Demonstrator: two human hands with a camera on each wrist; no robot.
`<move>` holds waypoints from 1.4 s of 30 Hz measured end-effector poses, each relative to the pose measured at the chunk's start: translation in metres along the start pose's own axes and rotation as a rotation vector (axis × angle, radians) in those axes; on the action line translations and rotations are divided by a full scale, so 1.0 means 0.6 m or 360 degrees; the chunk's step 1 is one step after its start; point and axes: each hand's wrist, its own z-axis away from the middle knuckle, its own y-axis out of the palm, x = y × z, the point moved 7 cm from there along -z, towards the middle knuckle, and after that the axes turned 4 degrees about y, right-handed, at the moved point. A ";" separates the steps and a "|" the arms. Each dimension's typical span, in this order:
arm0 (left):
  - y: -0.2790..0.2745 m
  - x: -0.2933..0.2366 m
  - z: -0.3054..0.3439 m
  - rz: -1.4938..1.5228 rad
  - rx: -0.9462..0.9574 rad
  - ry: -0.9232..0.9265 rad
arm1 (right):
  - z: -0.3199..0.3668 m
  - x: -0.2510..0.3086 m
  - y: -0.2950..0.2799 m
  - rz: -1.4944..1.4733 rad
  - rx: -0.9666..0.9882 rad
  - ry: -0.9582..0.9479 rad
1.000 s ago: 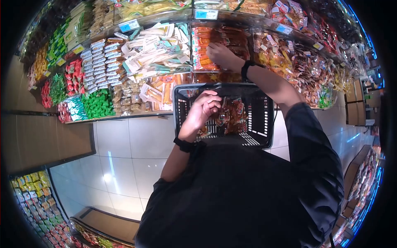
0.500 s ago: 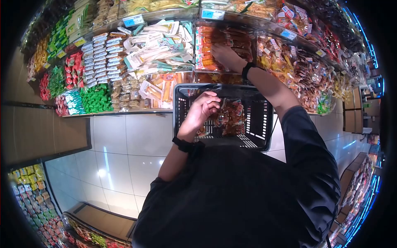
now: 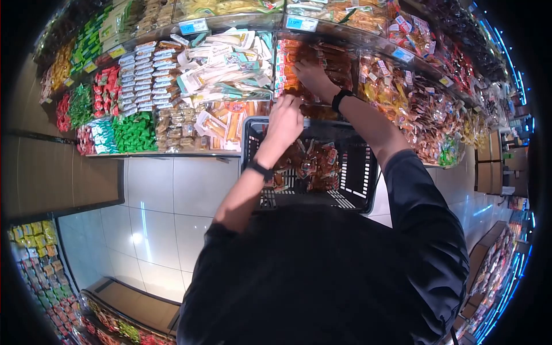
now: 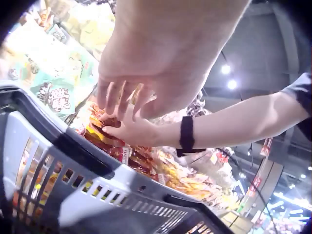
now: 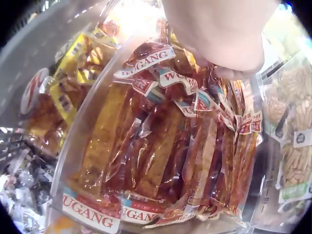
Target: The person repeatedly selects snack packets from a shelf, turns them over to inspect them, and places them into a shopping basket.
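Observation:
My right hand (image 3: 315, 77) reaches into a shelf bin of long vacuum-sealed snack packs (image 3: 283, 72), reddish-brown with orange and white labels. Its fingers look spread over the packs in the left wrist view; in the right wrist view the fingertips are hidden among the packs (image 5: 161, 156), whose labels read "WUGANG". My left hand (image 3: 286, 123) hovers over the far rim of a dark shopping basket (image 3: 250, 135), close before the bin, its fingers loosely bent with nothing in them. Several brown snack packs (image 3: 316, 164) lie inside the basket.
White-and-green packs (image 3: 227, 63) fill the bin to the left, and yellow and brown snacks (image 3: 382, 80) the one to the right. Clear dividers (image 5: 80, 126) separate the bins. Price tags (image 3: 301, 23) line the shelf above. Tiled floor (image 3: 149, 201) lies at left.
My left hand has moved from above the basket forward toward the bin's front edge. The right hand stays over the same packs with small shifts.

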 end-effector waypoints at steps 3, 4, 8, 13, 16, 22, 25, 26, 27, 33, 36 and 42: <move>0.085 0.088 -0.030 -0.0312 0.0317 -0.0110 | -0.004 -0.005 0.015 0.0088 0.0143 0.0030; 0.092 0.102 -0.040 -0.0401 0.0369 -0.0116 | -0.004 0.000 0.005 0.0142 0.0123 -0.0032; 0.104 0.123 -0.069 -0.0589 0.0408 -0.0065 | -0.003 0.007 0.007 0.0222 0.0278 -0.0046; 0.111 0.134 -0.078 -0.0686 0.0349 0.0151 | -0.002 -0.009 0.031 0.0108 0.0209 0.0135; 0.116 0.143 -0.075 -0.0648 0.0425 0.0154 | 0.005 -0.017 0.040 0.0161 0.0240 0.0253; 0.121 0.143 -0.072 -0.0659 0.0350 0.0231 | 0.022 -0.012 0.011 -0.0116 0.0162 0.0207; 0.116 0.141 -0.073 -0.0607 0.0283 0.0255 | 0.021 -0.011 -0.019 -0.0149 0.0173 0.0223; 0.115 0.140 -0.071 -0.0592 0.0282 0.0251 | 0.021 -0.012 -0.040 -0.0253 0.0055 0.0248; 0.110 0.135 -0.070 -0.0567 0.0216 0.0269 | 0.022 -0.015 -0.062 -0.0354 -0.0067 0.0271; 0.081 0.122 -0.067 -0.0376 0.0160 0.0274 | 0.079 -0.019 -0.227 -0.0844 -0.0447 0.0716; 0.029 0.095 -0.054 -0.0052 0.0005 0.0243 | 0.163 0.003 -0.276 -0.1058 -0.0324 0.1111; -0.103 0.046 0.073 0.0274 -0.0132 -0.0046 | 0.416 0.169 -0.172 -0.1370 0.0683 0.1279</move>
